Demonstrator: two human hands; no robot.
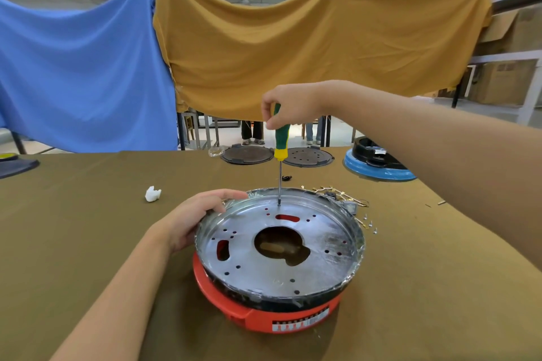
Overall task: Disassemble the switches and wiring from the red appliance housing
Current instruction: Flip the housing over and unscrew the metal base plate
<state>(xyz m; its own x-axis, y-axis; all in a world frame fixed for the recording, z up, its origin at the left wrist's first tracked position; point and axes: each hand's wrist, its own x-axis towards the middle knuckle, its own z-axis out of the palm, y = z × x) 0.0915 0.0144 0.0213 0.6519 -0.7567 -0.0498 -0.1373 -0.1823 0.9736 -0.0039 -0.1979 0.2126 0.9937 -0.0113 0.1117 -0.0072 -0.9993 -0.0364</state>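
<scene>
**Screwdriver upright in the metal pan of the red housing**

Crumpled white scrap (152, 194) lies alone on the olive cloth of the desk (88, 228), left of centre. Next comes the left hand (192, 218), its fingers spread and relaxed over the left rim of a shallow round metal pan (322, 246). This shiny pan, pierced by small holes, two red-showing slots and a large keyhole-shaped opening in the middle, sits tilted in the red housing (249, 311), near the desk's front edge at centre. The right hand (290, 110) pinches the top of a green-and-yellow screwdriver (281, 141), fingers curled round its handle; the thin shaft stands upright with its tip on the pan's far side. Just beyond the pan's right rim lie brass-coloured terminals and wiring (340, 195) and small screws (370, 224). Along the far edge rest two dark round plates (246, 154) and, rightmost, a blue-rimmed black housing (378, 160).
</scene>
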